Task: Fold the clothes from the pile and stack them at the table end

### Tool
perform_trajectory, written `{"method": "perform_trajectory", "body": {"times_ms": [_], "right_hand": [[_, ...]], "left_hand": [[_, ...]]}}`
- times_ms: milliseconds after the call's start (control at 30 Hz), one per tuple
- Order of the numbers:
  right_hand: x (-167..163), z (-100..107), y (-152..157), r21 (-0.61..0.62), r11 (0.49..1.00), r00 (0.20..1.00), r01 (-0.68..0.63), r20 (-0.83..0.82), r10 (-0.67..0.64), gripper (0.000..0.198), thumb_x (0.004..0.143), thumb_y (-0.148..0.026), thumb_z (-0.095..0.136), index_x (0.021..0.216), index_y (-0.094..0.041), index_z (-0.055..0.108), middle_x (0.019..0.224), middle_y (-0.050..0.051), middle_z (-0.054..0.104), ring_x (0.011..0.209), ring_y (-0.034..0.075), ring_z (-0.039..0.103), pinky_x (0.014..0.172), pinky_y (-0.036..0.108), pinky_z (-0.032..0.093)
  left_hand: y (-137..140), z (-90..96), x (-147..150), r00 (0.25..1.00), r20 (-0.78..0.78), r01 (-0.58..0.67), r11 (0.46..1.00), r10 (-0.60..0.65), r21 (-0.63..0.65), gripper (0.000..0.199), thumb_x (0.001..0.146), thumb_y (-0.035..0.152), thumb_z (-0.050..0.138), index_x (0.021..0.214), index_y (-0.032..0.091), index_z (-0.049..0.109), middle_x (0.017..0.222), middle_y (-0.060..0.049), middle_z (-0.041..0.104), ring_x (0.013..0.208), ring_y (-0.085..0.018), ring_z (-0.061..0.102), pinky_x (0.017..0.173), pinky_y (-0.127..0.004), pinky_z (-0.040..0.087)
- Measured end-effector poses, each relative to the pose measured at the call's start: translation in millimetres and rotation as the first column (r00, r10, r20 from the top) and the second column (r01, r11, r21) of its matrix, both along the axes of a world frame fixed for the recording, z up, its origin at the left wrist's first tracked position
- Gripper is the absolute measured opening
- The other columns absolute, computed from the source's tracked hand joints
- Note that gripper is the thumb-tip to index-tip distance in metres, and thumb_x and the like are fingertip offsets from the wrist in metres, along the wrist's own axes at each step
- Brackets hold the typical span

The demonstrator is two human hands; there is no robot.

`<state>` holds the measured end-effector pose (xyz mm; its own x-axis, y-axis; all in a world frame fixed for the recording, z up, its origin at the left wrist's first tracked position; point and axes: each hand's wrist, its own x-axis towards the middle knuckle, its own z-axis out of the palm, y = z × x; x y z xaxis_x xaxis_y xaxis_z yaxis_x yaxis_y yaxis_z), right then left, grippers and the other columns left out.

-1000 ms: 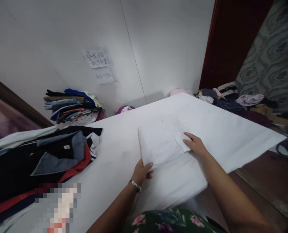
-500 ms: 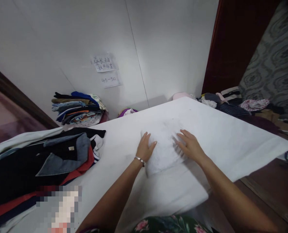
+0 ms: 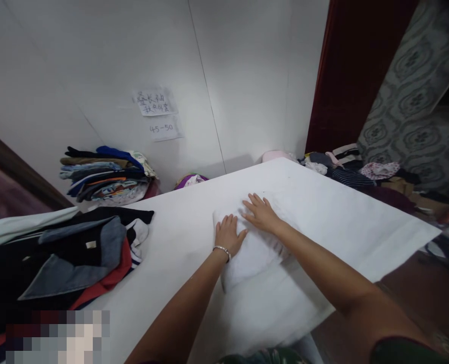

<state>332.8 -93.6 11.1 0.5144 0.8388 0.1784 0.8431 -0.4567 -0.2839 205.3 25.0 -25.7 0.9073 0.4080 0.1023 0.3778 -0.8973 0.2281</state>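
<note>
Closest to me there's a bit of green floral top (image 3: 269, 356) poking in at the bottom edge. Off to the left, a heap of clothes lies on the desk (image 3: 334, 207): a black garment (image 3: 70, 260) with a grey-blue collar, something red (image 3: 108, 275) under it, and a pixelated patch in front. Then the folded white cloth (image 3: 250, 260), lying flat around the middle of the desk. Both hands are palm down on it, open with nothing gripped: left hand (image 3: 230, 236), bracelet (image 3: 222, 249) on that wrist, has its fingers slightly apart near the left edge; right hand (image 3: 261, 215), fingers spread wide, is a touch farther up. Past the desk's far edge, a stack of folded clothes (image 3: 105, 174) sits left, a jumbled clothes pile (image 3: 355, 169) right. Way back, two handwritten paper signs (image 3: 156, 102) on the white wall (image 3: 254, 76).
</note>
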Motion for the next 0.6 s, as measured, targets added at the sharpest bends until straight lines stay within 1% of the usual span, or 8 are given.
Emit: {"method": "perform_trajectory", "body": {"times_ms": [100,200,267,367,433,500,533,600], "right_hand": [[27.4,-2.3,27.0,-0.078,0.995,0.998,0.067,-0.016,-0.069,0.060,0.093,-0.053,0.033,0.143,-0.021,0.034,0.156,0.010,0.014,0.144,0.026,0.004,0.112,0.049,0.006],[54.3,-21.6,32.7,-0.201,0.959,0.967,0.200,-0.116,-0.226,0.061,0.092,-0.054,0.032,0.144,-0.021,0.030,0.156,0.010,0.014,0.143,0.027,0.007,0.111,0.054,0.010],[66.1,-35.4,29.4,-0.229,0.945,0.943,0.235,-0.184,-0.279,0.065,0.092,-0.057,0.029,0.147,-0.024,0.022,0.157,0.008,0.009,0.143,0.026,0.004,0.109,0.055,0.014],[73.2,-47.7,25.2,-0.220,0.950,0.940,0.220,-0.213,-0.267,0.068,0.091,-0.059,0.026,0.149,-0.025,0.016,0.158,0.005,0.003,0.144,0.025,-0.001,0.109,0.056,0.015],[73.7,-50.1,25.2,-0.223,0.950,0.939,0.217,-0.216,-0.266,0.068,0.091,-0.059,0.025,0.149,-0.026,0.015,0.158,0.004,0.002,0.144,0.025,-0.002,0.109,0.056,0.015],[73.4,-50.1,26.4,-0.221,0.949,0.938,0.226,-0.214,-0.273,0.068,0.090,-0.060,0.026,0.149,-0.027,0.015,0.158,0.003,0.002,0.144,0.025,-0.001,0.109,0.057,0.015],[73.3,-50.0,26.9,-0.219,0.948,0.937,0.231,-0.213,-0.278,0.068,0.090,-0.060,0.026,0.149,-0.027,0.016,0.158,0.003,0.003,0.144,0.024,-0.001,0.109,0.058,0.015],[73.4,-49.9,27.5,-0.214,0.948,0.935,0.237,-0.214,-0.282,0.069,0.089,-0.061,0.026,0.148,-0.027,0.016,0.158,0.003,0.003,0.144,0.024,-0.001,0.109,0.057,0.015]], "left_hand": [[1.0,-0.9,-0.8,1.000,0.010,0.001,1.000,0.000,-0.008,0.066,0.088,0.055,0.036,0.141,0.016,0.036,0.152,-0.013,0.030,0.141,-0.027,0.021,0.114,-0.048,0.014],[0.7,-3.3,-3.4,1.000,0.016,0.007,1.000,-0.007,-0.018,0.065,0.088,0.054,0.037,0.141,0.015,0.037,0.151,-0.013,0.031,0.141,-0.027,0.022,0.114,-0.048,0.013],[0.4,-2.9,-4.2,1.000,0.017,0.014,0.999,-0.013,-0.034,0.066,0.088,0.054,0.038,0.141,0.015,0.037,0.151,-0.013,0.032,0.141,-0.027,0.021,0.115,-0.048,0.012],[4.9,5.3,1.3,1.000,0.001,0.004,0.993,-0.003,-0.119,0.063,0.087,0.056,0.038,0.137,0.017,0.043,0.150,-0.011,0.033,0.141,-0.027,0.023,0.114,-0.048,0.013],[13.7,15.3,11.8,1.000,-0.024,-0.005,0.979,0.001,-0.206,0.058,0.089,0.056,0.033,0.130,0.020,0.051,0.146,-0.009,0.042,0.138,-0.025,0.031,0.113,-0.044,0.020],[26.7,24.4,26.5,0.999,-0.031,-0.020,0.967,0.012,-0.255,0.059,0.090,0.058,0.025,0.125,0.021,0.056,0.141,-0.008,0.049,0.134,-0.023,0.038,0.111,-0.040,0.026],[33.9,26.7,34.3,0.999,-0.022,-0.031,0.966,0.027,-0.255,0.062,0.090,0.059,0.022,0.126,0.021,0.055,0.141,-0.009,0.048,0.134,-0.024,0.037,0.110,-0.041,0.027],[48.1,24.6,47.8,0.995,-0.020,-0.096,0.964,0.094,-0.248,0.067,0.088,0.063,0.023,0.132,0.019,0.049,0.149,-0.011,0.036,0.140,-0.028,0.025,0.112,-0.047,0.021]]}}
